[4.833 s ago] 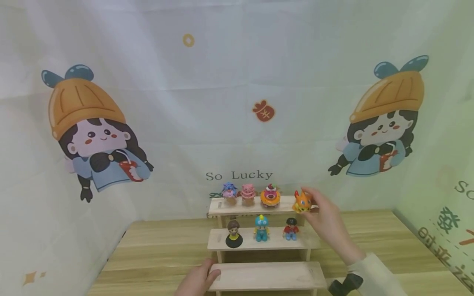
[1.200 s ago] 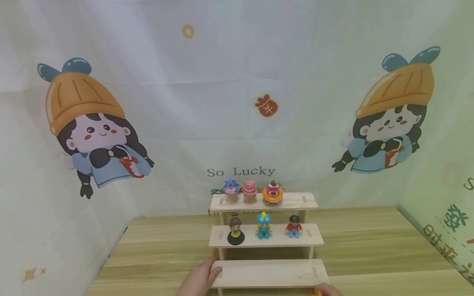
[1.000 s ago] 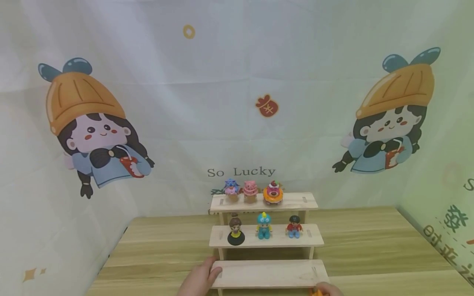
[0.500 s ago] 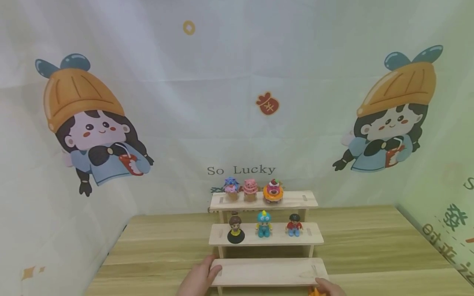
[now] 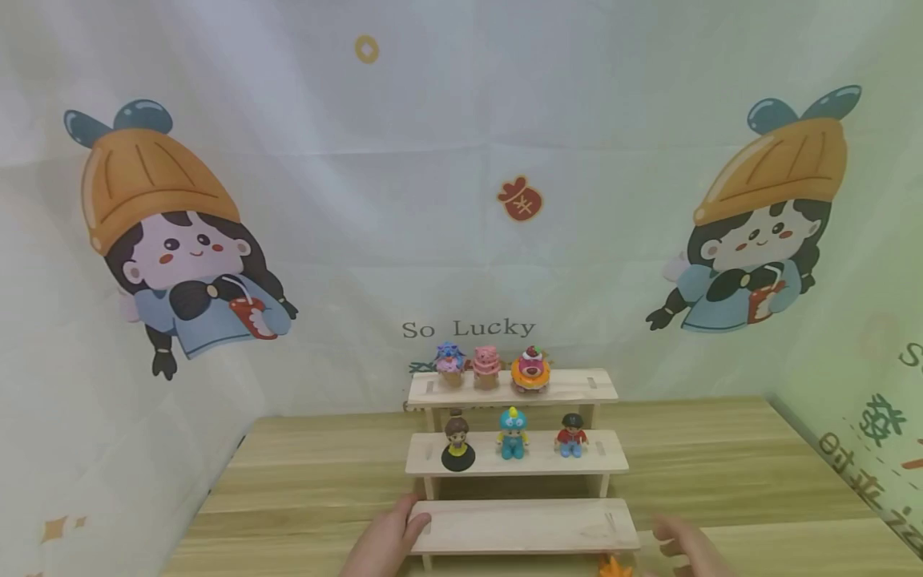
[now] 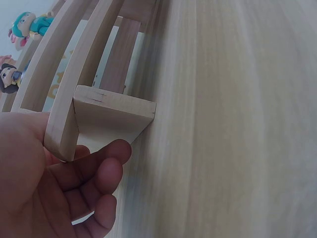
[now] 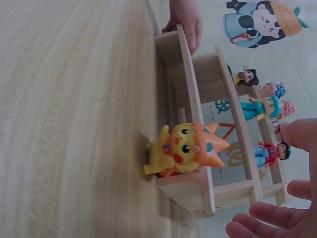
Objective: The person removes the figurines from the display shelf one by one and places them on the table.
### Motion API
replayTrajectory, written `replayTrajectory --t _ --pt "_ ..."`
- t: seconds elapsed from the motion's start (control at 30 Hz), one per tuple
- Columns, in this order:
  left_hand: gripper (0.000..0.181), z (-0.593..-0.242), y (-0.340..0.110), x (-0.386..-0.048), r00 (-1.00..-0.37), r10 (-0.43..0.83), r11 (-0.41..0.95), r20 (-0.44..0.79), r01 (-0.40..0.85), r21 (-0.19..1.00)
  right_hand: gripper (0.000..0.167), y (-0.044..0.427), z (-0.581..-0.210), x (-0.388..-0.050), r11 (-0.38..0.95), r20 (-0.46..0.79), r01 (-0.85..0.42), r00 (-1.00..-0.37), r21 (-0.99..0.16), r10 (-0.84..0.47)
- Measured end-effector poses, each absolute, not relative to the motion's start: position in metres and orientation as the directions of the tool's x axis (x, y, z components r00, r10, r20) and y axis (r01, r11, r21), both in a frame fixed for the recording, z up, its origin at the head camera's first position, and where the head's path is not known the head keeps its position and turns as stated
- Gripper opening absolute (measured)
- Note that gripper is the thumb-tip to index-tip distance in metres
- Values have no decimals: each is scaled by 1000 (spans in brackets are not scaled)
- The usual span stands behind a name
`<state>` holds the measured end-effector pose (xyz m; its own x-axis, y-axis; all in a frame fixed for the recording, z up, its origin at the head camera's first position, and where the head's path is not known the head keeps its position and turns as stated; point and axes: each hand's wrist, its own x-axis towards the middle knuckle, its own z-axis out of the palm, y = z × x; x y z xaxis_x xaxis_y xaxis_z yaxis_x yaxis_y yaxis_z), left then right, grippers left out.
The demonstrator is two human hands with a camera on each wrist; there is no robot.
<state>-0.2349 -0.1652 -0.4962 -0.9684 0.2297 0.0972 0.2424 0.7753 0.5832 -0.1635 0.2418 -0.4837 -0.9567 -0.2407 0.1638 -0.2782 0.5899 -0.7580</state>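
Note:
My left hand grips the left end of the lowest step of a three-tier wooden display stand, thumb on top and fingers below. A yellow toy figurine with an orange hood stands upright on the table in front of the stand's right end. Only its orange tip shows at the head view's bottom edge. To the right of it, my right hand is apart from the figurine, fingers loosely bent and holding nothing; the right wrist view shows the thumb and fingers spread.
The top step bears a blue figurine, a pink one and one in an orange ring. On the middle step stand a brown-haired figurine, a teal one and a red-jacketed one. A printed cloth hangs behind.
My right hand took the orange-hooded figurine from the top step down to the table before the stand. It has since let go and drawn off rightward. My left hand kept its grip.

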Motion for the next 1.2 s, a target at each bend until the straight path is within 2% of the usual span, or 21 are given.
replayTrajectory --t 0.17,0.5,0.63,0.87,0.97,1.2 --pt "43 -495 -165 -234 -964 236 777 122 263 572 62 231 -464 -157 703 221 -199 -973 -683 -61" --pt "43 -497 -166 -233 -962 238 775 134 271 571 61 224 -413 -170 798 170 -171 -981 -577 -88" --pt "43 -497 -166 -233 -959 241 778 146 281 561 55 219 -403 -177 796 264 -234 -960 -559 -97" --pt "41 -497 -165 -234 -955 242 780 173 297 551 47 211 -390 -192 790 556 -429 -820 -438 -137" --pt "40 -497 -164 -234 -950 249 776 189 312 548 45 207 -384 -200 782 590 -443 -798 -438 -122" --pt "39 -500 -167 -234 -944 249 769 216 328 548 52 195 -366 -223 745 566 -460 -813 -483 -135"
